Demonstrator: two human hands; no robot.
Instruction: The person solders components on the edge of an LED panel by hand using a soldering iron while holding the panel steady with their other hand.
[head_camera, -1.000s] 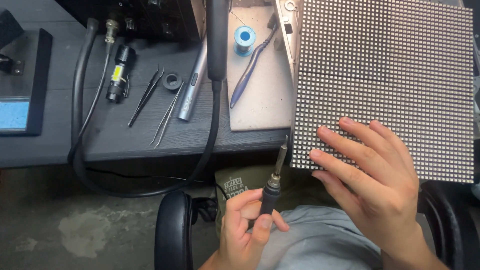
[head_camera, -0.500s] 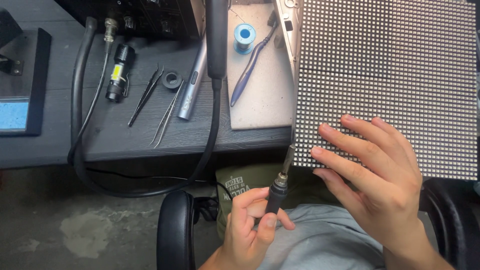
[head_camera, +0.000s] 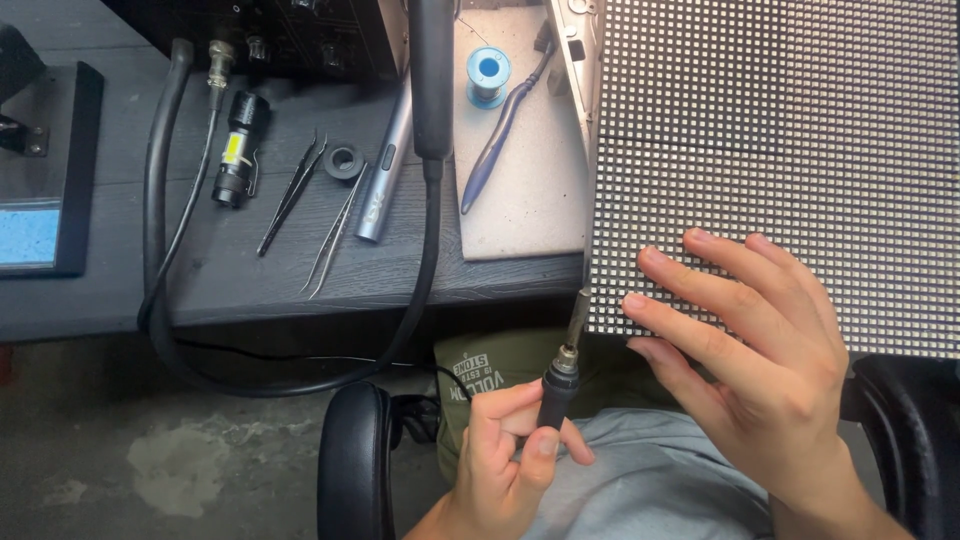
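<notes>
— Two hands: what does each do?
— Left hand (head_camera: 515, 450) has its fingers clamped on a soldering iron (head_camera: 562, 370), tip at the LED panel (head_camera: 780, 150) edge. Right hand (head_camera: 760, 350) rests on the panel, fingers spread apart, over the counter (head_camera: 250, 270) edge.

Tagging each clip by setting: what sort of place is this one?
Most likely an electronics repair bench. The left hand holds a black-handled soldering iron at the edge of a large dotted LED matrix panel, with the right hand on it; a blue solder spool and metal tweezers lie nearby.
</notes>
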